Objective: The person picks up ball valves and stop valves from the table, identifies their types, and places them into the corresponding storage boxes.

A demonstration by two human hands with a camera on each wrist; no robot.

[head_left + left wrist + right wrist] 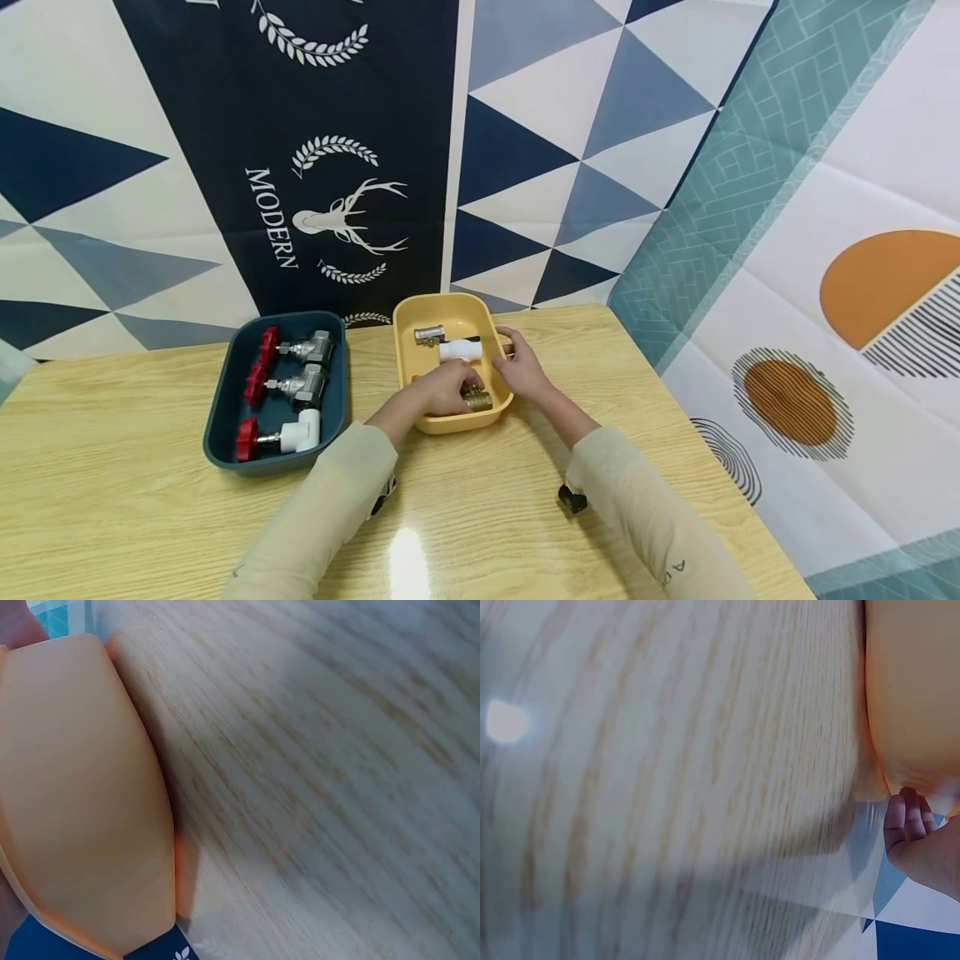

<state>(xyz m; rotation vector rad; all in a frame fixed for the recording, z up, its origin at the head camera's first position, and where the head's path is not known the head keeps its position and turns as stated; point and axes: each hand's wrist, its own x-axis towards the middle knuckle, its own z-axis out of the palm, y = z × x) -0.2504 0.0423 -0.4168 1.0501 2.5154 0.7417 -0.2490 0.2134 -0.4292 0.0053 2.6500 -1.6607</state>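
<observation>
A yellow plastic bin [450, 310] stands toward the back of the wooden table. My left hand [444, 390] reaches over its near left side, with fingers and thumb curled around a brass fitting [478, 402] that lies low in the bin; the hand partly hides it. On the bin's right side, my right hand [522, 367] grips the rim, thumb toward the inside and fingers outside. Farther back in the bin lie a white plastic pipe fitting [460, 349] and a small silver metal fitting [429, 334]. The left wrist view mostly shows the bin's outer wall [82, 787].
Left of the yellow bin is a dark blue bin [217, 433] holding several valves with red handles [255, 383], two with metal bodies and one white. A patterned cloth [525, 150] rises behind the table, another [810, 350] along its right edge.
</observation>
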